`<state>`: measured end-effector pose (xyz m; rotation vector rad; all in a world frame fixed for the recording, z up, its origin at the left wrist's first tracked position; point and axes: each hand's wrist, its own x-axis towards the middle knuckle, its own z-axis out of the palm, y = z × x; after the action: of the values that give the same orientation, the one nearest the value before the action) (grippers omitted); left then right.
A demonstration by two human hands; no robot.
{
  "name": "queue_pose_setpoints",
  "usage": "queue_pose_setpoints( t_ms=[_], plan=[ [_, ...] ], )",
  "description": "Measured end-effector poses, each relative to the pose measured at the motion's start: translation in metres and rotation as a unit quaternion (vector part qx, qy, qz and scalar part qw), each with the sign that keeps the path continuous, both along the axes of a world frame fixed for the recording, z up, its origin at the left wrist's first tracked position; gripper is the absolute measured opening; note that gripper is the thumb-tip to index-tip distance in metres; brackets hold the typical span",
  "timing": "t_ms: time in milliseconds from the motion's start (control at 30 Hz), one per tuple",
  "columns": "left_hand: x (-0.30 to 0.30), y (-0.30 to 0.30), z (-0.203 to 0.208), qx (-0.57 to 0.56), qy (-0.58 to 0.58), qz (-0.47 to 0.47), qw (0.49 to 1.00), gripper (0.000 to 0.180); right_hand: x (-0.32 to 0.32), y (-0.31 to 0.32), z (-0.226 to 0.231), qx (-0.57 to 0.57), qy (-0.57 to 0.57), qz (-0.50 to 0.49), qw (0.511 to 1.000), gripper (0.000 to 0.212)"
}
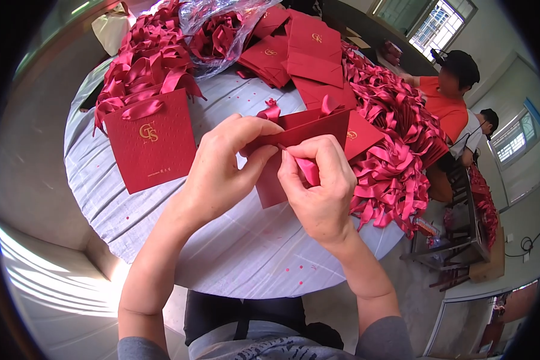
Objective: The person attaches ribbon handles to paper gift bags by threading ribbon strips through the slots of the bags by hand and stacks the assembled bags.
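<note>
Over the round table I hold a dark red paper gift bag [332,127] tilted in front of me. My left hand [222,168] is closed on the bag's upper edge, thumb and forefinger pinching the paper. My right hand [323,186] is closed on a pink satin ribbon [308,171], its fingertips right beside the left thumb at the bag's edge. Loops of ribbon [270,110] stick up behind the bag's rim. The ribbon's very end is hidden between the fingers.
A red gift bag [150,147] with a gold emblem lies left, below a heap of ribbon-handled bags [147,66]. Flat red bags [315,51] and clear plastic [213,33] lie at the back. More ribboned bags [396,138] line the right side. Two people [444,105] work beyond.
</note>
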<state>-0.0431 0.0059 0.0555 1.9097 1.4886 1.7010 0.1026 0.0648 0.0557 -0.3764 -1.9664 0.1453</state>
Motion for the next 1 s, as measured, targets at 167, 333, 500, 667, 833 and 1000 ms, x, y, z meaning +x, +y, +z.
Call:
queue_pose_setpoints(
  t_ms=[167,333,500,667,833,1000],
  plan=[
    [0.007,0.001,-0.004,0.071,0.099,0.040,0.992,0.023,0.001,-0.012,0.001,-0.033,-0.016,-0.052,0.998,0.019],
    [0.012,0.000,-0.005,0.086,0.144,0.059,0.984,0.026,-0.005,-0.016,-0.005,-0.024,0.000,-0.066,0.998,0.020],
    [0.015,0.002,-0.006,0.112,0.171,0.071,0.976,0.029,-0.006,-0.017,-0.004,-0.025,0.010,-0.078,0.997,0.020],
    [0.020,0.005,-0.003,0.111,0.165,0.067,0.978,0.032,-0.001,-0.016,0.002,-0.102,0.021,-0.052,0.993,0.019],
    [0.019,-0.002,0.000,0.116,0.192,0.087,0.971,0.032,-0.006,-0.016,0.000,-0.191,0.074,0.004,0.979,0.018],
    [0.028,-0.002,-0.001,0.106,0.207,0.094,0.968,0.033,-0.005,-0.022,-0.008,-0.153,0.073,-0.039,0.985,0.019]
  ],
)
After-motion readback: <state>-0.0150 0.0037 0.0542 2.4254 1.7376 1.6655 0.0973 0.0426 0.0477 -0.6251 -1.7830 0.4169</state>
